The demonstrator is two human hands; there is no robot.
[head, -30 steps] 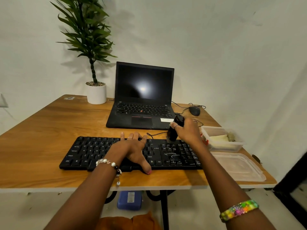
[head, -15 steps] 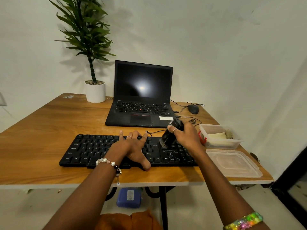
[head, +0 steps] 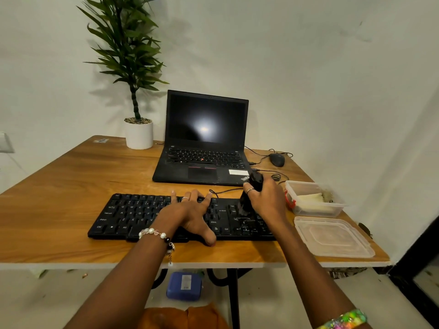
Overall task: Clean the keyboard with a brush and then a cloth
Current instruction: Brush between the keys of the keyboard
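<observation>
A black keyboard point(head: 133, 217) lies near the front edge of the wooden table point(head: 59, 186). My left hand point(head: 190, 214) rests flat on its middle with fingers spread, pressing it down. My right hand point(head: 266, 198) grips a black brush point(head: 248, 200) by its handle, bristles down on the keys of the keyboard's right part. A pale cloth lies in the clear plastic box point(head: 313, 200) just right of the keyboard.
An open black laptop point(head: 204, 143) stands behind the keyboard, with a potted plant point(head: 137, 129) to its left and a wired mouse point(head: 276, 159) to its right. A clear box lid point(head: 332, 236) lies at the table's front right corner. Cables run beside the brush.
The brush has swept over the right keys, tilting left and then coming back more upright. My left hand has stayed flat on the keyboard.
</observation>
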